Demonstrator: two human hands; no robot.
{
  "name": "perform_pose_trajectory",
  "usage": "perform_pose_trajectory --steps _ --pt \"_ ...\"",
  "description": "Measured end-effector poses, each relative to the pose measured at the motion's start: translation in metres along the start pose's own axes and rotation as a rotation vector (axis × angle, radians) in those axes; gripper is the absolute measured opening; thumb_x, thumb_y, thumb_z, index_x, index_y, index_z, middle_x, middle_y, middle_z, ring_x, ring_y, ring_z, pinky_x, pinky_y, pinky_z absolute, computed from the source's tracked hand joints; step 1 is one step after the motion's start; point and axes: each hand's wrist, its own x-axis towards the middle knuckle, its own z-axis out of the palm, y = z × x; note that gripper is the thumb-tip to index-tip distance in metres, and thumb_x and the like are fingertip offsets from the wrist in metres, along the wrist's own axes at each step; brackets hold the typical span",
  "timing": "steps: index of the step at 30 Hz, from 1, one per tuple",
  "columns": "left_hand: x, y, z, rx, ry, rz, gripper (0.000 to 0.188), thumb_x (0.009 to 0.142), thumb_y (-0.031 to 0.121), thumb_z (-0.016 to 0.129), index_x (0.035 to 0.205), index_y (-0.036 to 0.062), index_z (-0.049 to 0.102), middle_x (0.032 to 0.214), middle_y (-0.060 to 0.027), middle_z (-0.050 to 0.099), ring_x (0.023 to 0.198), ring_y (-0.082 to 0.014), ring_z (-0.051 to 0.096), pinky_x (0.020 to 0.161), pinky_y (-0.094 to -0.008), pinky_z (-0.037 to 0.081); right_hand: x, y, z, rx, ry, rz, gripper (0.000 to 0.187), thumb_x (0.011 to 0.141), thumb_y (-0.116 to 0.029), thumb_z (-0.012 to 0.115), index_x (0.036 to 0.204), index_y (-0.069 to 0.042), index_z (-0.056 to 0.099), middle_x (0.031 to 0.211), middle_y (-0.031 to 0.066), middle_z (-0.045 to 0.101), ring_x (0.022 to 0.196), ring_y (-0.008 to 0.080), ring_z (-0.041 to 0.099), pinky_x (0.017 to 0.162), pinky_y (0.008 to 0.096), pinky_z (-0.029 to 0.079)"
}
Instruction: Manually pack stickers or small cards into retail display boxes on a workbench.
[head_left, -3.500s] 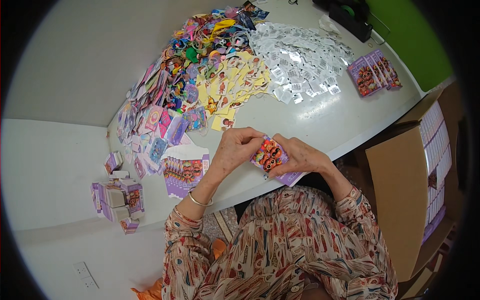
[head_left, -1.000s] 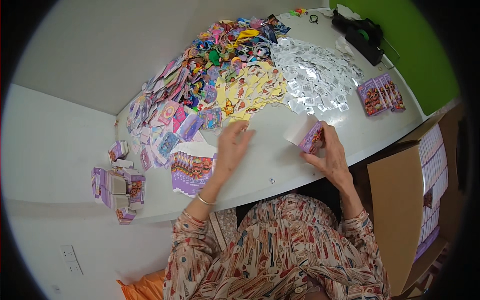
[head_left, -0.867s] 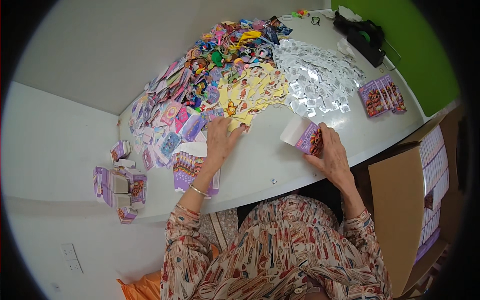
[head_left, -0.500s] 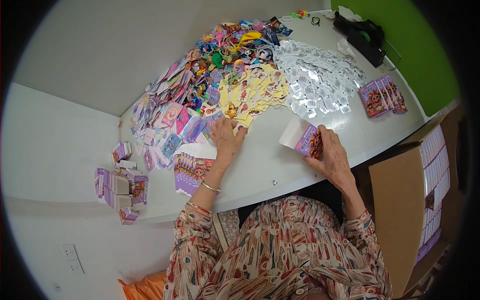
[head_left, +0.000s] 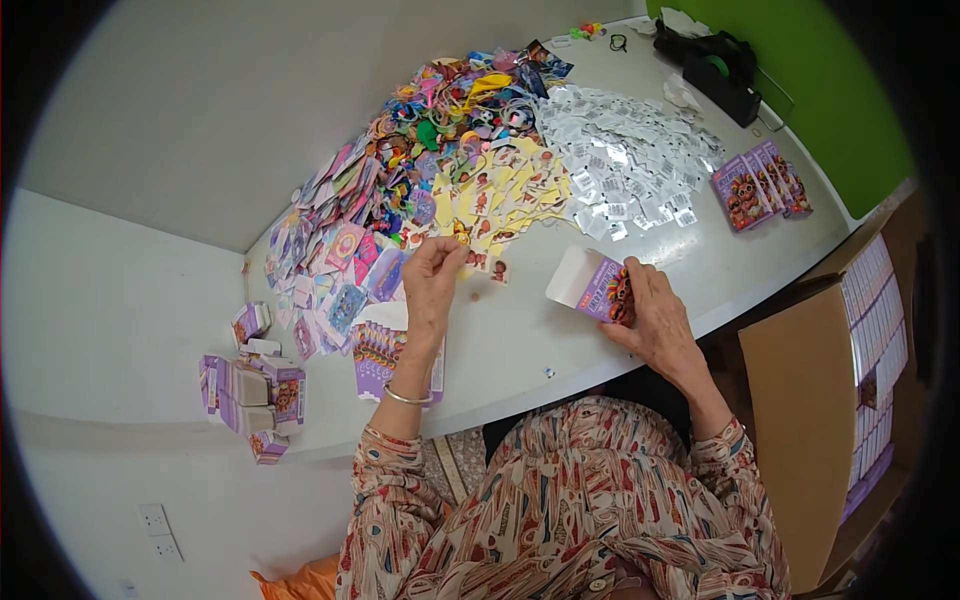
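Observation:
My right hand (head_left: 660, 320) holds a small purple printed cardboard box (head_left: 607, 292) just above the table, its white flap open toward the left. My left hand (head_left: 432, 285) is closed in a pinch at the near edge of the yellow-backed sticker cards (head_left: 520, 185); whatever is between its fingertips is too small to make out. Next to its fingers are loose stickers (head_left: 498, 271) and a little gold-coloured item (head_left: 461, 231). Under the left wrist lies a fanned stack of flat purple boxes (head_left: 375, 350), partly hidden by the forearm.
A heap of small colourful toys (head_left: 450, 105), silvery packets (head_left: 630, 160) and glossy cards (head_left: 310, 250) covers the far side. Finished-looking purple boxes stand at right (head_left: 742, 193) and left (head_left: 250, 385). A large open carton (head_left: 800, 420) stands beside the table's right edge.
My left hand has drawn back slightly leftward from the sticker cards, and its fingers have closed into a pinch. My right hand still holds the open box. The whole view has shifted a little.

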Motion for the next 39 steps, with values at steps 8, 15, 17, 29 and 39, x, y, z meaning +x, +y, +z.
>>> perform_pose_trajectory --steps 8,15,17,29,39 --pt "-0.005 0.026 0.025 -0.056 -0.059 -0.046 0.013 0.089 0.005 0.066 0.100 0.0010 0.062 0.083 0.0009 0.065 0.075 -0.0046 0.058 0.069 -0.0182 0.044 0.000 -0.002 0.001 -0.063 -0.024 -0.022 0.083 0.064 -0.023 0.080 0.130 0.005 0.037 0.104 0.0201 0.054 0.100 0.0355 0.053 0.084 0.0422 0.047" --pt "0.009 0.013 0.037 0.285 -0.034 0.274 0.007 0.087 0.007 0.067 0.093 0.0019 0.066 0.111 -0.0080 0.062 0.090 -0.0097 0.059 0.081 -0.0228 0.046 0.001 -0.008 -0.005 -0.090 -0.061 0.003 0.082 0.065 -0.027 0.080 0.128 0.007 0.039 0.103 0.0193 0.054 0.095 0.0350 0.055 0.080 0.0427 0.047" --pt "0.002 0.037 0.051 0.193 -0.087 0.204 0.007 0.085 0.008 0.068 0.089 0.0024 0.065 0.114 -0.0105 0.061 0.102 -0.0161 0.057 0.090 -0.0287 0.043 0.000 -0.004 -0.006 -0.095 -0.053 0.022 0.082 0.066 -0.027 0.080 0.128 0.006 0.038 0.103 0.0193 0.054 0.095 0.0352 0.055 0.080 0.0428 0.047" --pt "-0.015 0.038 0.123 0.162 -0.388 0.219 0.015 0.085 0.010 0.067 0.096 0.0000 0.068 0.111 -0.0097 0.063 0.112 -0.0243 0.053 0.098 -0.0336 0.040 -0.024 0.012 -0.031 -0.097 0.061 0.157 0.079 0.065 -0.026 0.080 0.126 0.004 0.040 0.102 0.0202 0.055 0.097 0.0377 0.055 0.081 0.0441 0.048" --pt "0.034 -0.028 0.154 0.788 -0.170 0.447 0.025 0.071 0.024 0.078 0.084 0.0061 0.066 0.110 -0.0062 0.050 0.106 -0.0301 0.041 0.087 -0.0463 0.035 -0.034 0.047 -0.053 -0.171 0.246 0.363 0.082 0.067 -0.029 0.077 0.130 0.007 0.041 0.113 0.0222 0.056 0.105 0.0389 0.054 0.089 0.0442 0.046"
